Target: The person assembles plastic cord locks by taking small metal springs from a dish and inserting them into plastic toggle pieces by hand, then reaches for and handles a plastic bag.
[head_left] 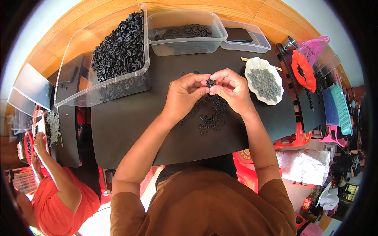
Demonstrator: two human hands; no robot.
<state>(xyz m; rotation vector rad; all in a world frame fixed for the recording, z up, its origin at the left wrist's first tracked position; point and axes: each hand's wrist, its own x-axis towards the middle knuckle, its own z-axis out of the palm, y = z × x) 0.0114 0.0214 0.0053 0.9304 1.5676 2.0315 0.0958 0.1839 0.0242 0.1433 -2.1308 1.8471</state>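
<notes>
Above the dark table (130,129), my left hand (182,95) and my right hand (236,91) meet. Between their thumbs and fingertips they pinch a small black oval plastic piece with holes (210,82); my fingers cover part of it. Under and just in front of my hands lies a loose scatter of similar black pieces (215,112), several of them side by side nearer to me. To the right of my right hand, a white scalloped dish (274,101) holds many small greyish slivers (264,83), too fine to make out singly.
A large clear bin (146,39) heaped with black pieces (122,47) stands at the far left. Behind my hands are a clear tub (185,48) and a shallow tray (248,48) with a dark phone (238,34). A person in red (65,200) works at the left.
</notes>
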